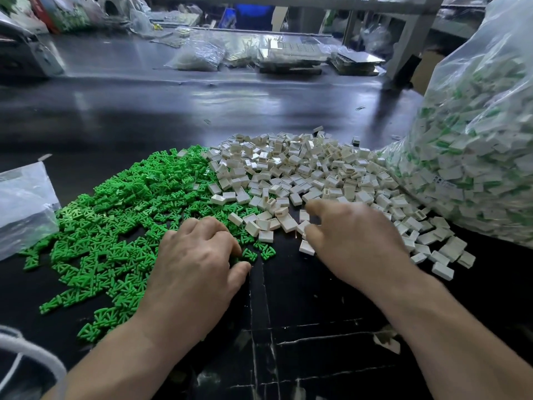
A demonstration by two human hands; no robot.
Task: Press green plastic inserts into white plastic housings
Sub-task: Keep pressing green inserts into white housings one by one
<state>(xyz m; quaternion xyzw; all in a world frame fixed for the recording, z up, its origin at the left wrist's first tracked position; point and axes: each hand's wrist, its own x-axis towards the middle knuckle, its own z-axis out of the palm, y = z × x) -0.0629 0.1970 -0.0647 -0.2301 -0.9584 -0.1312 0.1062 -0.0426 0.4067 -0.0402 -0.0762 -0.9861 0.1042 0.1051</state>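
Inserts (129, 203) lie in a loose green heap on the left of the table (144, 111). Housings (302, 174) are heaped white just beside them to the right, piles touching.

Head view: L hand (196, 261) sits on the green heap's near edge, fingers curled over inserts, thumb by one; can't tell if it grips any. R hand (354, 241), blurred, reaches into the housings w/ thumb & forefinger apart, nothing held yet. Big bag (476, 140) at right looks full of white-and-green pcs, prob. finished ones. So plenty done, but very many loose parts remain, and no pair is being joined yet.
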